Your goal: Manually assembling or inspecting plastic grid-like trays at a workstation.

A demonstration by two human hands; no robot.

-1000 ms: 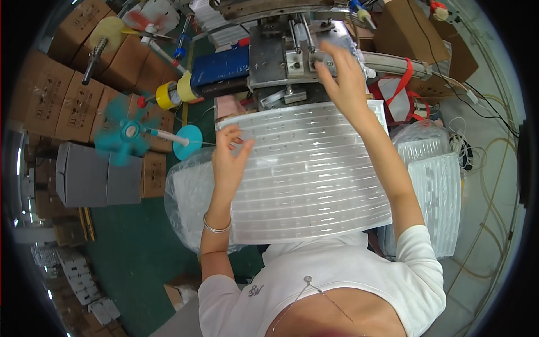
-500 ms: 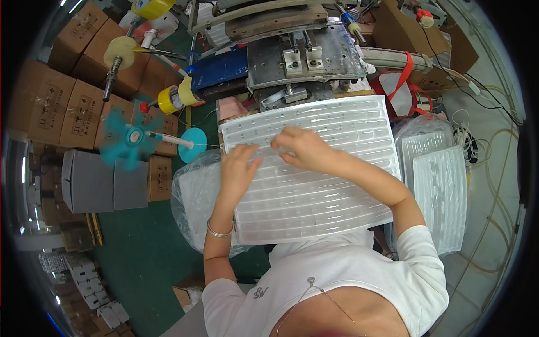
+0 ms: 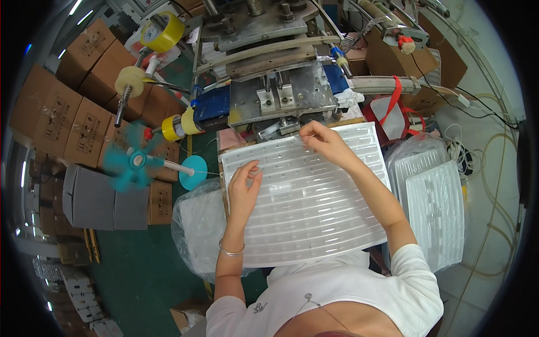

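Note:
A large white ribbed plastic tray (image 3: pixel 314 224) lies in front of me, with rows of long shallow grooves and small, hard-to-make-out pieces in the far rows. Over its left part hangs my left hand (image 3: pixel 245 190), its fingers half bent and the thumb apart from them; nothing shows in it. My right hand (image 3: pixel 327 145) is at the tray's far edge, close to the machine, with thumb and fingertips drawn together in a pinch. Whatever the pinch holds, if anything, is too small to see. Just beyond stands a metal press-like machine (image 3: pixel 247 104) with a flat plate and two small silvery blocks.
A turquoise fan (image 3: pixel 136 160) stands left, by cardboard boxes (image 3: pixel 48 106) and a grey box (image 3: pixel 92 196). Yellow tape rolls (image 3: pixel 163 32) hang beside the machine. More trays in clear plastic (image 3: pixel 432 208) lie at right, near a red-strapped bag (image 3: pixel 387 115).
My right hand has moved away from me, from over the tray to its far edge, and its fingers have drawn together. My left hand has shifted slightly right; its fingers are more curled.

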